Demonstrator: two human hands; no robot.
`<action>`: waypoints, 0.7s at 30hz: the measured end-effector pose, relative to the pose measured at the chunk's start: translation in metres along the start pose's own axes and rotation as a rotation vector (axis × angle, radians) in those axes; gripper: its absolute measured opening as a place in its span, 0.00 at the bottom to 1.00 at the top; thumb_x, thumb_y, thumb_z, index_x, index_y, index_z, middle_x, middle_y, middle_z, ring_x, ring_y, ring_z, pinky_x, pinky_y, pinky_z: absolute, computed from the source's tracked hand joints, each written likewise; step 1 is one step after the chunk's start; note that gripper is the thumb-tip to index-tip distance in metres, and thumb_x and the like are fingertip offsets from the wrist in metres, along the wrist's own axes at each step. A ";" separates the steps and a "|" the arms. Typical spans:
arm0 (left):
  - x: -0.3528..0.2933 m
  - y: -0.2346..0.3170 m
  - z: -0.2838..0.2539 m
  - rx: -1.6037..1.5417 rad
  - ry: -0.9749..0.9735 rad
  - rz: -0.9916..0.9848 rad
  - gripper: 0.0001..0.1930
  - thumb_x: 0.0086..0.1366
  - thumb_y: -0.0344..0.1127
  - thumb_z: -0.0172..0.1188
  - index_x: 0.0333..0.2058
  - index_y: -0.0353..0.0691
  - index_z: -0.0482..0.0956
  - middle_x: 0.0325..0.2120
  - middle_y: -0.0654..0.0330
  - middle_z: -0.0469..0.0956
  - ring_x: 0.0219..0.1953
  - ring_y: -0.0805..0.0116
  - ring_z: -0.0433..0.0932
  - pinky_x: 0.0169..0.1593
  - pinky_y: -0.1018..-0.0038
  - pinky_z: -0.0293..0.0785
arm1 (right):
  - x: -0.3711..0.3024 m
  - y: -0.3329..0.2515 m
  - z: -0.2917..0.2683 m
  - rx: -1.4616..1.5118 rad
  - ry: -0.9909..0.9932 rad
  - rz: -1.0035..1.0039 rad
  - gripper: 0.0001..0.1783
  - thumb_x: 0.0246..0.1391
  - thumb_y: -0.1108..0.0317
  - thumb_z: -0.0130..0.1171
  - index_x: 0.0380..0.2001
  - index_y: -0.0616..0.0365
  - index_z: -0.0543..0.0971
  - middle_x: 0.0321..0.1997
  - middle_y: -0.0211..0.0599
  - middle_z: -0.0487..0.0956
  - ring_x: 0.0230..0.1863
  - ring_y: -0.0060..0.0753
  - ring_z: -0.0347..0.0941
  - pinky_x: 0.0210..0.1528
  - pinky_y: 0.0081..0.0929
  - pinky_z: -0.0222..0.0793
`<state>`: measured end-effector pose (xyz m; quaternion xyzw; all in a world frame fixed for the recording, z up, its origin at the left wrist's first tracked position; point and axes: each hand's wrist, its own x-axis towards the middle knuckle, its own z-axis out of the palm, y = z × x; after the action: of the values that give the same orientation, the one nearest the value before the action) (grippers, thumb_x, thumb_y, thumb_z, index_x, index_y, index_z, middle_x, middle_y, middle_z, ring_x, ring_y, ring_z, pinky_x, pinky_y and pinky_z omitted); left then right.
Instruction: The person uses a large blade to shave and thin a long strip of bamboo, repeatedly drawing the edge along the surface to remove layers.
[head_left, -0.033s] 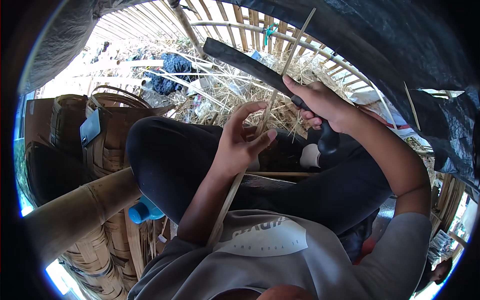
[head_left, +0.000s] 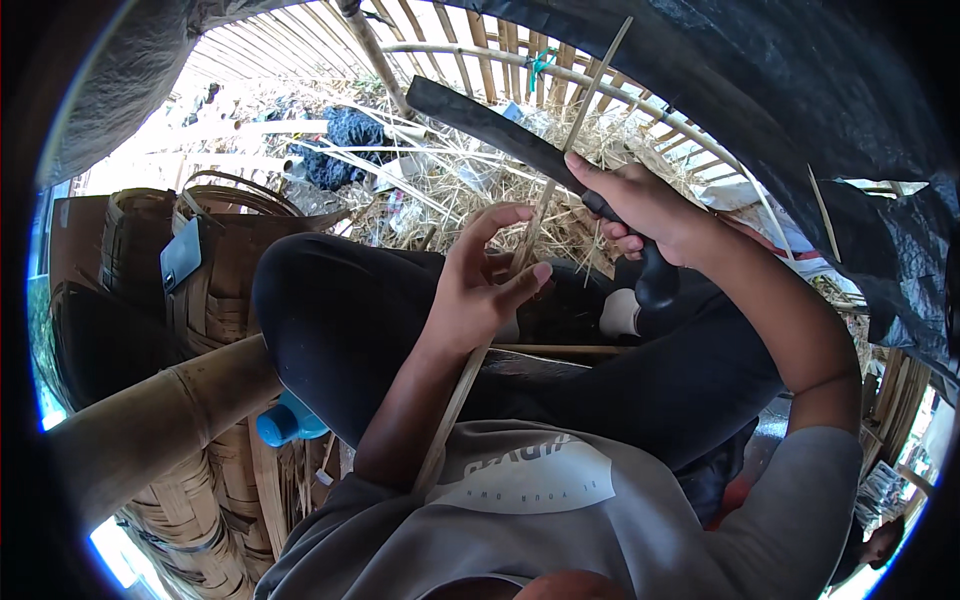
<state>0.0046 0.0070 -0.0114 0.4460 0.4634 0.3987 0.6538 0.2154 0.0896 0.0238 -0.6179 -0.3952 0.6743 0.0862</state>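
A long, thin bamboo strip (head_left: 458,408) slants from beside my left forearm, through my left hand and up past the blade. My left hand (head_left: 487,280) curls loosely round it, thumb and index finger on either side. In my right hand (head_left: 640,212) is a machete (head_left: 490,128) with a broad dark blade and black curved handle, the blade pointing up and left. My right thumb rests at the spot where the strip crosses the blade near the handle. Fine shavings (head_left: 588,250) hang near the fingers of my right hand.
My crossed legs (head_left: 330,320) are beneath my hands. At left are a thick bamboo pole (head_left: 180,400), woven bamboo baskets (head_left: 190,500), a grey phone-like slab (head_left: 181,255) and a blue bottle (head_left: 290,420). Straw and scraps (head_left: 450,190) lie ahead, before a slatted bamboo fence (head_left: 500,60).
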 end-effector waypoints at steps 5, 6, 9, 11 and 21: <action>-0.002 0.012 0.000 -0.221 0.006 -0.106 0.21 0.59 0.17 0.61 0.50 0.39 0.71 0.62 0.52 0.60 0.30 0.73 0.81 0.21 0.82 0.70 | 0.000 -0.002 -0.001 0.018 0.001 -0.102 0.33 0.58 0.37 0.55 0.16 0.53 0.66 0.13 0.23 0.64 0.11 0.14 0.58 0.13 0.19 0.54; -0.002 0.010 0.000 -0.261 0.005 -0.094 0.20 0.59 0.16 0.60 0.49 0.39 0.71 0.62 0.52 0.60 0.29 0.73 0.81 0.18 0.83 0.67 | -0.001 -0.004 -0.001 0.012 0.002 -0.109 0.32 0.59 0.38 0.55 0.16 0.54 0.66 0.13 0.24 0.64 0.11 0.14 0.58 0.13 0.18 0.54; -0.002 0.002 -0.001 -0.371 -0.004 -0.004 0.19 0.59 0.15 0.59 0.48 0.39 0.71 0.62 0.52 0.61 0.26 0.73 0.80 0.11 0.85 0.59 | -0.006 -0.012 0.001 0.003 0.006 -0.127 0.31 0.60 0.40 0.56 0.17 0.55 0.67 0.13 0.25 0.64 0.11 0.14 0.57 0.13 0.17 0.53; -0.001 0.003 -0.001 -0.373 0.013 -0.012 0.18 0.59 0.15 0.58 0.47 0.39 0.71 0.62 0.51 0.61 0.25 0.74 0.80 0.11 0.85 0.59 | -0.008 -0.016 0.003 0.006 0.005 -0.136 0.30 0.60 0.41 0.56 0.17 0.57 0.68 0.13 0.25 0.64 0.11 0.14 0.57 0.13 0.17 0.53; 0.009 0.013 -0.007 -0.438 0.044 -0.293 0.12 0.70 0.45 0.57 0.43 0.43 0.72 0.45 0.53 0.78 0.21 0.74 0.77 0.11 0.83 0.59 | 0.006 -0.015 -0.005 -0.179 0.063 -0.195 0.27 0.62 0.43 0.56 0.21 0.55 0.68 0.14 0.21 0.62 0.12 0.13 0.56 0.13 0.17 0.52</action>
<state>-0.0013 0.0206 -0.0028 0.2131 0.4400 0.4001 0.7752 0.2127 0.1052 0.0286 -0.6028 -0.5090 0.6048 0.1082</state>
